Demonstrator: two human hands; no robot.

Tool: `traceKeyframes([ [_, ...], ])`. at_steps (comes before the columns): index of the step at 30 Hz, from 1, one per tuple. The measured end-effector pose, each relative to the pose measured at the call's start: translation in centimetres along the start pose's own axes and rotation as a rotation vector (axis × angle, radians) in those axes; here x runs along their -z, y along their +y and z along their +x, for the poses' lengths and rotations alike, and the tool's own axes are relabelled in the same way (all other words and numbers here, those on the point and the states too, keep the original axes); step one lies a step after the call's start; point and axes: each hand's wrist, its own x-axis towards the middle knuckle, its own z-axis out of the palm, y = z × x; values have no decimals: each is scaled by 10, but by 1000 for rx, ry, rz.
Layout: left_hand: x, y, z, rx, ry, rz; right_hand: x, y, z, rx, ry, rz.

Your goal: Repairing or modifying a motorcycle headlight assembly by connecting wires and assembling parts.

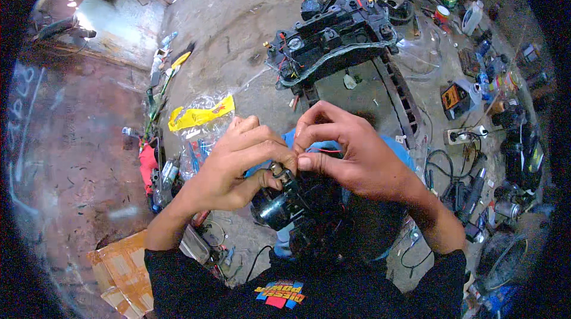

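My left hand [244, 161] is closed around the upper end of a black part with a glossy, rounded face [275, 211], its thumb on a small metal fitting. The part is held near my chest, and shadow hides much of its right side. My right hand [351, 149] meets the left fingertips above it, thumb and fingers pinched together. What sits in that pinch is too small to make out. A thin red wire [331, 151] shows just behind the right thumb. Blue material [399, 151] lies below both hands.
Ahead on the floor is a large black headlight-like housing [333, 39] beside a slotted dark rail [399, 96]. A clear bag with a yellow label [202, 114] lies left, a cardboard piece [125, 271] lower left. Along the right are cables, bottles and a power strip [467, 136].
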Motion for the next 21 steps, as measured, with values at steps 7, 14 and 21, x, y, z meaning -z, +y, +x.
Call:
traceKeyframes([
  [7,4,-1,9,27,-38,-53,6,-12,-9,-61,166,-113],
  [14,5,-1,10,0,-54,-59,8,-11,-9,-76,103,-32],
  [21,3,-8,-4,-60,-11,-101,6,-13,-8,66,5,-141],
])
